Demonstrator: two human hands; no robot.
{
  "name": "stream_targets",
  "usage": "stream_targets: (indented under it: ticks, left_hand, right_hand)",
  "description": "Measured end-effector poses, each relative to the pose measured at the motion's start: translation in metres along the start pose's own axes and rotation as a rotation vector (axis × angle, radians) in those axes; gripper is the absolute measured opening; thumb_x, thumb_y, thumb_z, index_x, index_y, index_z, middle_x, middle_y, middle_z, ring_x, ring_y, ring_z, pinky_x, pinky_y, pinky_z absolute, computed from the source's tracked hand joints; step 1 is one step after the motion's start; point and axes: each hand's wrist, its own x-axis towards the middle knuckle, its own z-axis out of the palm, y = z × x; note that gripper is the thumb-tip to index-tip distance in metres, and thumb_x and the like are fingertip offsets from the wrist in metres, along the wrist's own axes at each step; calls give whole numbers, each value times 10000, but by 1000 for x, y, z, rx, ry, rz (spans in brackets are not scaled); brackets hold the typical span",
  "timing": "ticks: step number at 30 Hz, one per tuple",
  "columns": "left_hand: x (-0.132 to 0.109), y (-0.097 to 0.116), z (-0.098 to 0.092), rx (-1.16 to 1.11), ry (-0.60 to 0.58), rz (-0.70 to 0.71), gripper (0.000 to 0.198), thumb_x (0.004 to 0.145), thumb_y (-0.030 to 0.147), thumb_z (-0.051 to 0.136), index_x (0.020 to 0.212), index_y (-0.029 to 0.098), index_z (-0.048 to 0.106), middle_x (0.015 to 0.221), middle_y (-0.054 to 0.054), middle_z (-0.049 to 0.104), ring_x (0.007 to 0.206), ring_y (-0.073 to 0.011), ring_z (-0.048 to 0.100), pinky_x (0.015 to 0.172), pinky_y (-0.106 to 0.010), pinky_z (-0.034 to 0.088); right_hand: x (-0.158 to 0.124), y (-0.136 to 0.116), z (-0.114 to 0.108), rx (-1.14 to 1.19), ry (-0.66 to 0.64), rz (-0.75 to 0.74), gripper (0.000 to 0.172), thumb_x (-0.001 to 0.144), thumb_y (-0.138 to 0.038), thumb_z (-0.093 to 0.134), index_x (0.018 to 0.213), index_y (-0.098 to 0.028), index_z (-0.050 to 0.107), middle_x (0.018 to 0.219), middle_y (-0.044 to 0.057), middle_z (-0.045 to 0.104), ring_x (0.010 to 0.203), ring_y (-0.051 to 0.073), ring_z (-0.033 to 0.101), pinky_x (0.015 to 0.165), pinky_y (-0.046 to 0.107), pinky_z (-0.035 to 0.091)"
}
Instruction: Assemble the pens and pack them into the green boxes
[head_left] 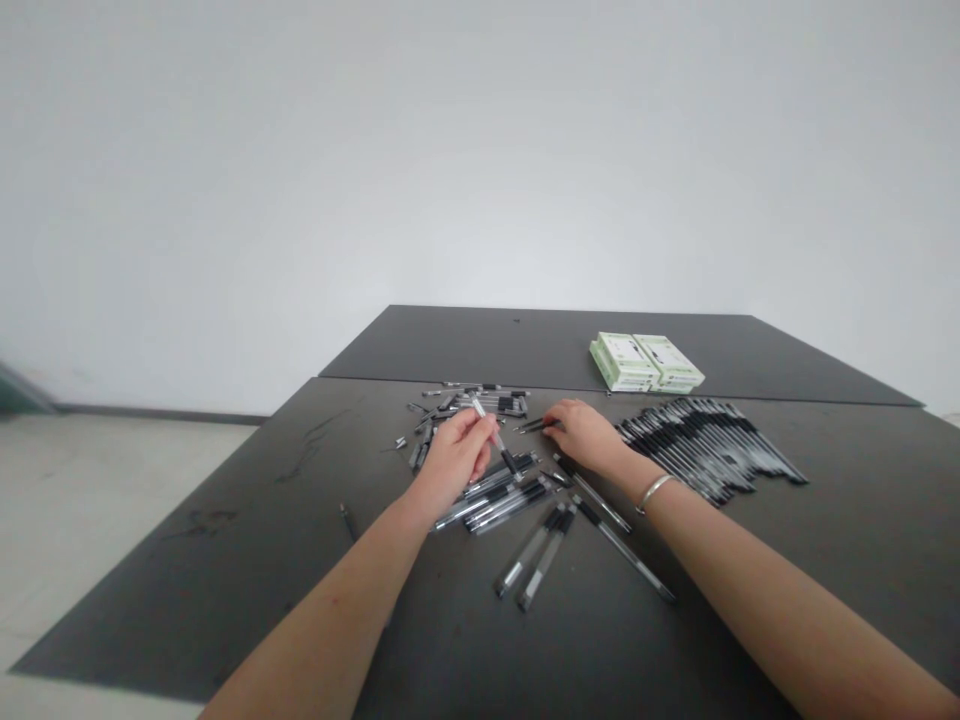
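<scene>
My left hand (456, 456) pinches a clear pen barrel (504, 452) with a black grip, tilted over a bunch of similar clear pen barrels (510, 508). To its right, my right hand (587, 434) is low at the table, fingers bent together around thin dark pointed pieces (531, 426); what exactly its fingertips hold is too small to make out. Below the hands, two clear pen barrels (541, 560) lie side by side, with a longer pen (630, 556) slanting to their right.
A wide row of pens (709, 450) lies right of my right hand. Green-and-white boxes (646, 362) are stacked behind it. More loose pen parts (480, 402) lie beyond my left hand. The dark table (247, 560) has a seam towards the back, before a white wall.
</scene>
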Motion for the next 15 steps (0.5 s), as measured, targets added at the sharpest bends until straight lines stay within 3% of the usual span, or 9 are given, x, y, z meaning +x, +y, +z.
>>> stream_targets:
  ticks: [9, 15]
  left_hand:
    - [-4, 4, 1, 99, -82, 68, 305, 892, 426, 531, 746, 161, 562, 486, 66, 465, 339, -37, 314, 351, -166, 223]
    - [-5, 6, 1, 124, -83, 58, 283, 853, 443, 589, 871, 165, 642, 638, 44, 506, 422, -38, 335, 379, -176, 216]
  right_hand:
    - [8, -1, -2, -49, -101, -100, 85, 854, -164, 600, 818, -142, 674, 925, 126, 682, 948, 254, 592, 864, 327, 397]
    - [1, -13, -6, 81, -50, -58, 102, 898, -135, 505, 895, -120, 606, 932, 164, 686, 930, 261, 621, 814, 337, 422]
